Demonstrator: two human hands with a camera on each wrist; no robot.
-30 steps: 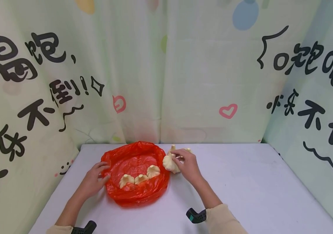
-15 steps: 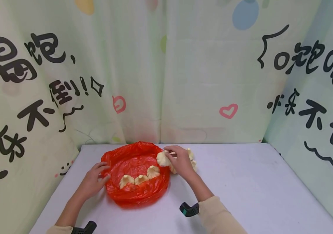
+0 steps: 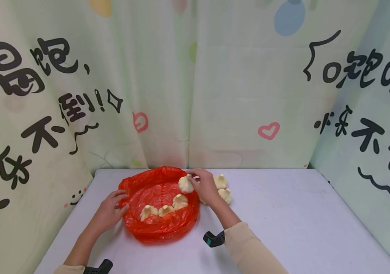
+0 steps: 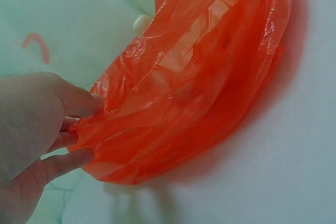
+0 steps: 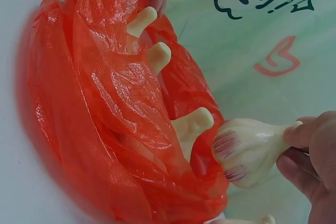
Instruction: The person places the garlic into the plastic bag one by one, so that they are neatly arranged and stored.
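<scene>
Right hand [image 3: 206, 186] fingers pinch garlic [image 5: 247, 148] by its stalk, red bag [image 3: 162, 230] pinched between left hand [image 3: 110, 213] fingers (probably to hold it open).

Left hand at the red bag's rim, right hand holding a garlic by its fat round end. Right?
Wrong end: the right hand holds the garlic by its stem, per the right wrist view. Left hand at the red bag's rim is correct.

Room in bag [image 3: 160, 230] behind garlic bulbs [image 3: 166, 210]
</scene>
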